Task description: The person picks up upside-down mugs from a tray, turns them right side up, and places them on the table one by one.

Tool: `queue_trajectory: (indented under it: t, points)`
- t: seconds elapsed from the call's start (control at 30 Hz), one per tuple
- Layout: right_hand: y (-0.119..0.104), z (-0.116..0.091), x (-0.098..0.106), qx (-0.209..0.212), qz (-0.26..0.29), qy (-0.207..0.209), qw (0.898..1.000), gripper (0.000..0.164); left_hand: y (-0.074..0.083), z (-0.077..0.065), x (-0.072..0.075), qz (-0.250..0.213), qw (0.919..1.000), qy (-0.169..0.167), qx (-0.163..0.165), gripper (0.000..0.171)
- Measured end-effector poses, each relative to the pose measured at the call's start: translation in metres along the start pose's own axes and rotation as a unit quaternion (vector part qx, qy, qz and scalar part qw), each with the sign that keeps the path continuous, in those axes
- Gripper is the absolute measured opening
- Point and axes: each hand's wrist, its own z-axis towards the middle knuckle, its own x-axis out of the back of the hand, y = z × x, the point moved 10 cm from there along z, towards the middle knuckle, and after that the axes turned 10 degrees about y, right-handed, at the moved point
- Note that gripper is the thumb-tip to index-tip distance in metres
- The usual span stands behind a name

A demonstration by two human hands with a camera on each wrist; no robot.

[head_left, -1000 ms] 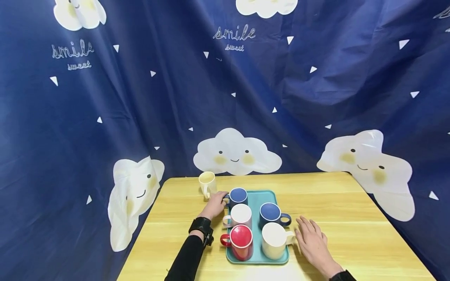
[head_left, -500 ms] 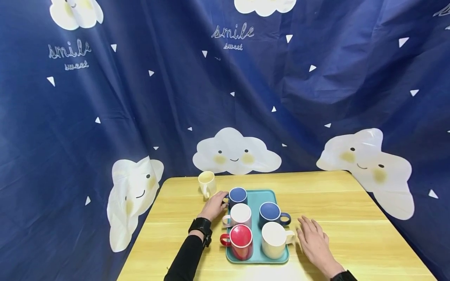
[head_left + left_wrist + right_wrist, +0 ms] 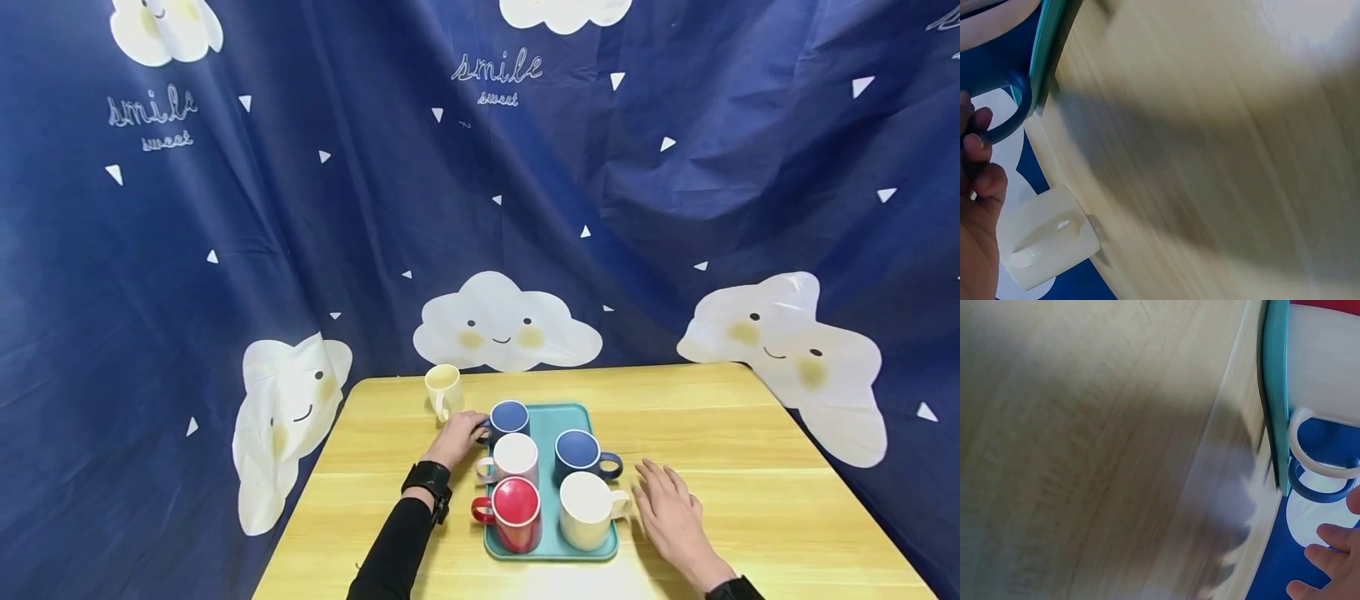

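Note:
A teal tray (image 3: 558,418) carries several mugs in two columns. At its back left corner, my left hand (image 3: 452,438) pinches the handle of a blue mug (image 3: 511,419); the left wrist view shows the fingertips curled at that handle (image 3: 1019,111). Nearer along the same side are a pale pink mug (image 3: 516,458) and a red mug (image 3: 517,515). Another blue mug (image 3: 577,454) and a cream mug (image 3: 587,512) occupy the right side, handles pointing right. My right hand (image 3: 671,512) lies just right of the cream mug's handle, fingers extended and holding nothing.
One more cream mug (image 3: 444,390) stands off the tray by the table's back edge, beyond my left hand. The light wooden table (image 3: 757,483) extends to both sides. Behind it hangs a dark blue curtain (image 3: 637,233) with smiling clouds.
Barely anything differs. My right hand has shifted very slightly away from the cream mug's handle; the left hand stays at the blue mug's handle and the mugs keep their places.

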Motion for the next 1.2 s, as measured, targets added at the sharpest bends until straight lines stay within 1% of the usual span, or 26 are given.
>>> queue_trajectory:
  t: [0.1, 0.2, 0.3, 0.33, 0.37, 0.43, 0.5, 0.57, 0.67, 0.77, 0.83, 0.9, 0.97, 1.03, 1.13, 1.2]
  points:
    - [-0.002, 0.002, 0.001, 0.0, 0.002, -0.005, 1.0, 0.042, 0.005, 0.001, 0.001, 0.001, 0.9992, -0.029, -0.026, 0.014]
    - [-0.002, 0.003, 0.001, 0.001, 0.004, -0.007, 1.0, 0.042, 0.013, 0.001, 0.005, 0.02, 0.9961, -0.058, -0.063, 0.016]
    - [-0.002, 0.004, 0.002, 0.001, 0.006, -0.005, 1.0, 0.044, 0.02, 0.0, 0.009, 0.046, 0.9921, -0.074, -0.091, 0.02]
    - [-0.002, 0.004, 0.002, 0.001, 0.007, -0.005, 1.0, 0.044, 0.02, -0.001, 0.01, 0.057, 0.9911, -0.075, -0.094, 0.021]
    - [-0.003, 0.004, 0.001, 0.001, 0.009, -0.005, 1.0, 0.044, 0.02, -0.001, 0.01, 0.066, 0.9909, -0.076, -0.09, 0.021]
    - [-0.004, 0.005, 0.001, 0.005, 0.011, -0.007, 1.0, 0.045, 0.016, -0.002, 0.01, 0.083, 0.9913, -0.075, -0.069, 0.021]
    - [-0.005, 0.006, 0.001, 0.01, 0.009, -0.006, 1.0, 0.046, 0.013, -0.002, 0.011, 0.102, 0.9913, -0.064, -0.052, 0.019]
    - [-0.006, 0.007, 0.004, 0.014, 0.006, -0.001, 1.0, 0.045, 0.013, 0.0, 0.012, 0.12, 0.9907, -0.048, -0.044, 0.02]
    - [-0.007, 0.009, 0.009, 0.018, 0.0, 0.009, 1.0, 0.043, 0.016, 0.003, 0.014, 0.133, 0.99, -0.019, -0.044, 0.017]
    - [-0.01, 0.011, 0.012, 0.021, 0.001, 0.007, 1.0, 0.043, 0.018, 0.003, 0.019, 0.142, 0.9893, 0.008, -0.036, 0.014]
    - [-0.012, 0.012, 0.012, 0.021, 0.006, 0.001, 1.0, 0.043, 0.02, 0.004, 0.027, 0.147, 0.988, 0.037, -0.029, 0.013]
    - [-0.014, 0.012, 0.011, 0.02, 0.009, -0.003, 1.0, 0.043, 0.024, 0.005, 0.037, 0.143, 0.9865, 0.078, -0.024, 0.013]
    - [-0.015, 0.012, 0.01, 0.017, 0.011, -0.005, 1.0, 0.043, 0.028, 0.007, 0.05, 0.125, 0.9837, 0.129, -0.016, 0.014]
    - [-0.017, 0.012, 0.009, 0.016, 0.014, -0.004, 1.0, 0.043, 0.029, 0.007, 0.063, 0.098, 0.9783, 0.182, -0.004, 0.014]
    - [-0.02, 0.011, 0.006, 0.018, 0.017, -0.004, 1.0, 0.042, 0.028, 0.005, 0.081, 0.029, 0.9678, 0.248, 0.032, 0.012]
    - [-0.022, 0.01, 0.006, 0.02, 0.017, -0.004, 1.0, 0.042, 0.023, 0.002, 0.087, -0.029, 0.9582, 0.276, 0.068, 0.016]
